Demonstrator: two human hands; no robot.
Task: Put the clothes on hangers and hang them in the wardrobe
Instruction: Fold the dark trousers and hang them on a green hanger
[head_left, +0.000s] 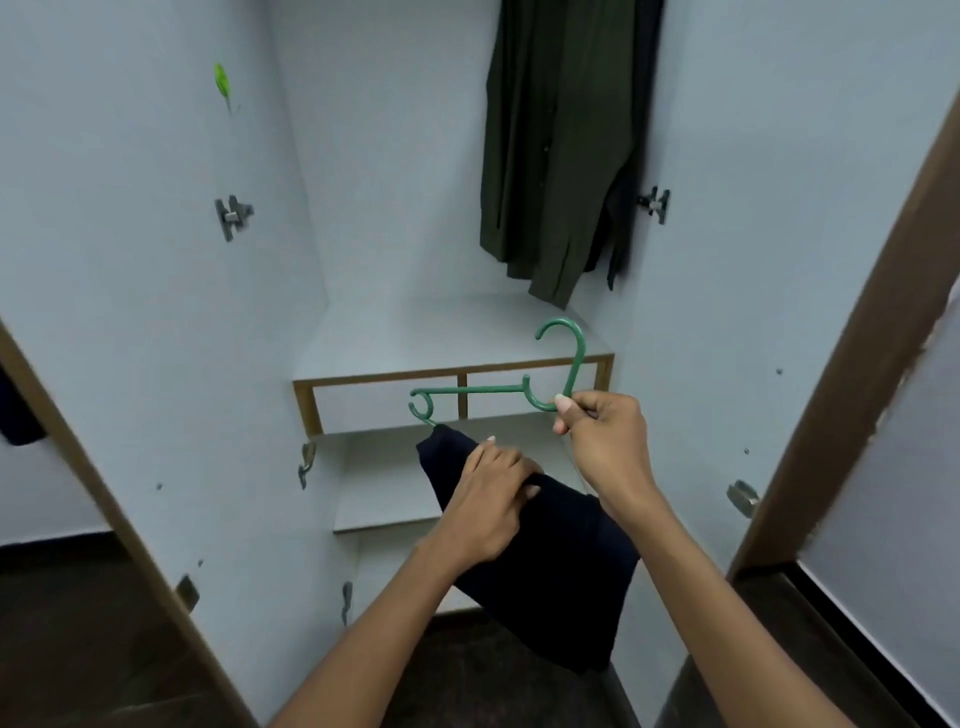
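Note:
I stand at an open white wardrobe (395, 182). My right hand (597, 431) pinches a green plastic hanger (493, 391) at the base of its hook, held out level in front of the shelves. A dark navy garment (561, 561) is draped over the hanger's lower bar and hangs down below my hands. My left hand (493, 499) grips the garment's upper fold, fingers curled over the cloth. Higher up at the right of the wardrobe hangs a dark olive garment (550, 156), with a darker one (631, 208) partly hidden behind it.
White shelves (441, 332) with a wood-edged frame (457, 375) sit behind the hanger. Both wardrobe doors stand open, the left door (130, 312) and the right door (810, 260), with metal hinges. A small green mark (222, 80) is on the left door. The floor is dark.

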